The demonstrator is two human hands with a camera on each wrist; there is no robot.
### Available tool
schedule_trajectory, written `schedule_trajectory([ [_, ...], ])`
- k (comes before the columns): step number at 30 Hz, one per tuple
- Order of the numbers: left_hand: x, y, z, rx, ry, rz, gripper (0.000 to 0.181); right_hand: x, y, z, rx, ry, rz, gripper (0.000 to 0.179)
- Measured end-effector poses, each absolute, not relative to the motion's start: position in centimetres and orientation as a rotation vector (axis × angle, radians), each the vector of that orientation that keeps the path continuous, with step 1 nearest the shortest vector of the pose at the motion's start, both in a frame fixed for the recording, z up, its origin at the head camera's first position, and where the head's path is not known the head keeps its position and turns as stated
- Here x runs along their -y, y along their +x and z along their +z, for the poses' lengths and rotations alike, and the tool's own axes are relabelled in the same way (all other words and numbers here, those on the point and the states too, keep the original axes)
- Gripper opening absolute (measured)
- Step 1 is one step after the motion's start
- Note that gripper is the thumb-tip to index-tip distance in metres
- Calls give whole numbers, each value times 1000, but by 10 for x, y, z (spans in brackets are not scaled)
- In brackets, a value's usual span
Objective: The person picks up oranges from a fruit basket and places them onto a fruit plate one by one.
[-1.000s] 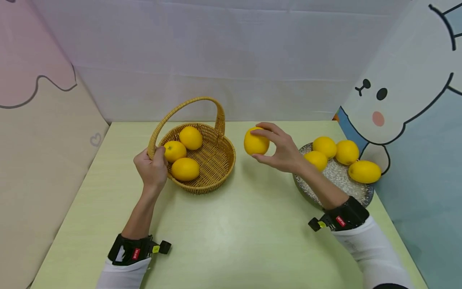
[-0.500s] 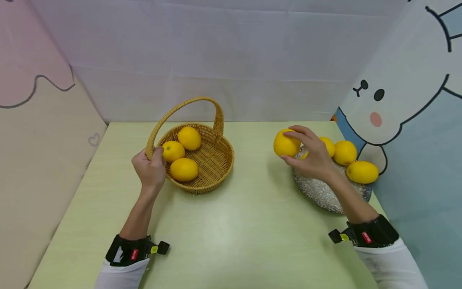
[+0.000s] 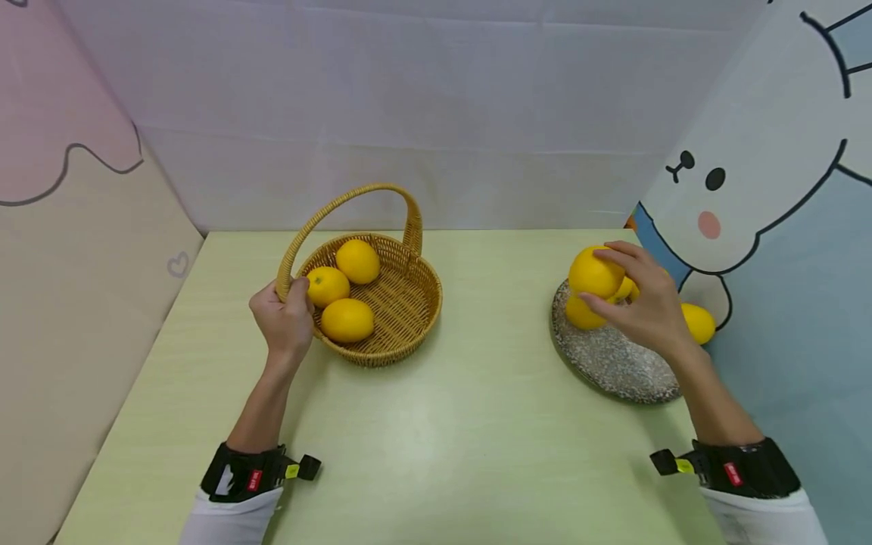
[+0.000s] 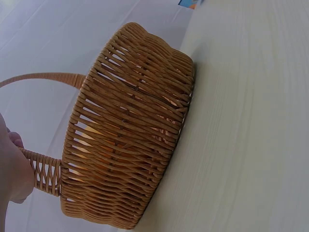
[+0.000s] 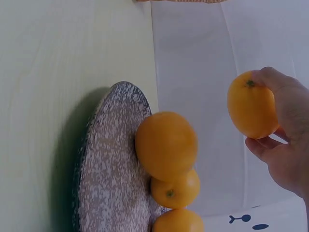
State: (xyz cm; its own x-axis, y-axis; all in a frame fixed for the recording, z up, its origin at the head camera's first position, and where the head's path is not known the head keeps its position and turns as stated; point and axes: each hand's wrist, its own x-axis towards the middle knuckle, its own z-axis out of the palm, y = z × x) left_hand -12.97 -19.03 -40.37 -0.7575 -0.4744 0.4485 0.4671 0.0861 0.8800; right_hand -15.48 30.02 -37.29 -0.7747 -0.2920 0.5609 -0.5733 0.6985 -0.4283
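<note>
In the head view my left hand (image 3: 282,318) grips the handle (image 3: 309,227) of a round wicker basket (image 3: 409,318) near its base, on the left side. Inside lie an orange (image 3: 357,261) at the back and two more along the left; all look yellow from above. My right hand (image 3: 643,303) holds an orange (image 3: 594,272) between thumb and fingers, raised over the left part of a speckled grey plate (image 3: 613,371). The right wrist view shows this held orange (image 5: 253,106) apart from the oranges (image 5: 166,145) on the plate, its green stem end visible.
A pale wooden table (image 3: 436,446) lies under everything. One more orange (image 3: 698,323) sits at the plate's right edge, partly behind my right hand. A white cloth wall (image 3: 436,113) stands behind the table, and a printed panel (image 3: 790,318) rises close to the plate's right.
My right hand has carried its orange rightward, from between basket and plate to above the plate. My left hand and the basket stay where they were.
</note>
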Motion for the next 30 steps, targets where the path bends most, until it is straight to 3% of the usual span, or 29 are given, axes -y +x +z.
schedule_trajectory([
  [19,200,-141,-423,1686,9,-1766,45,-349,-136,-385,2488,428,820,70],
  [30,191,-131,-406,1686,20,-1758,45,-366,-132,-398,2589,341,744,66],
])
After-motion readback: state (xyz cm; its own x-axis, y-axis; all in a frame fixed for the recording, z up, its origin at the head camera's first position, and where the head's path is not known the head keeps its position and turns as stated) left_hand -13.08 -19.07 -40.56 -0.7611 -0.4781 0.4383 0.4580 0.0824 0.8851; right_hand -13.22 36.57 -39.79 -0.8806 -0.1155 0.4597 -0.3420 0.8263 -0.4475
